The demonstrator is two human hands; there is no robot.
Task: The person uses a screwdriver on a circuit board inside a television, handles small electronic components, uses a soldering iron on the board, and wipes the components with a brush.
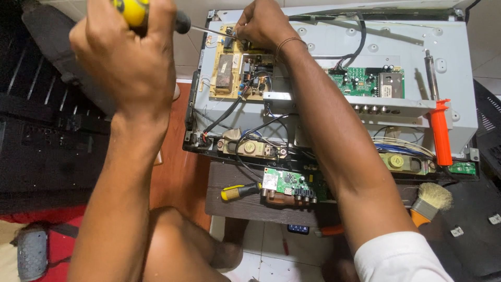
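Head view: the opened grey sheet-metal television chassis [417, 36] lies flat and fills the upper right, its far edge cut off by the frame top and its near edge overhanging a dark wooden bench [245, 206]. The left hand [128, 49] is raised near the camera at upper left, fingers wrapped tightly round the yellow-and-black plastic handle of a screwdriver [136, 11], whose thin steel shaft runs right to the tan power-supply circuit board [235, 68] at the chassis's left end; the handle top is cut off. The right hand [261, 23] rests on that board's upper edge, fingertips pressed together around the shaft tip; what they pinch is hidden. Open room is scant: black cables [229, 112] cross beside the board, and both forearms cover much of the middle ground. A green rectangular circuit board [365, 81] sits mid-chassis, well apart from the hands. A long orange-handled tool [440, 130] lies along the right edge. On the bench, a second yellow-and-black screwdriver [240, 191] lies just beside a small green board with connectors [287, 185]; a bristle brush with metal ferrule [430, 201] is near the right forearm. Dark, slatted panels at left are hard to make out.
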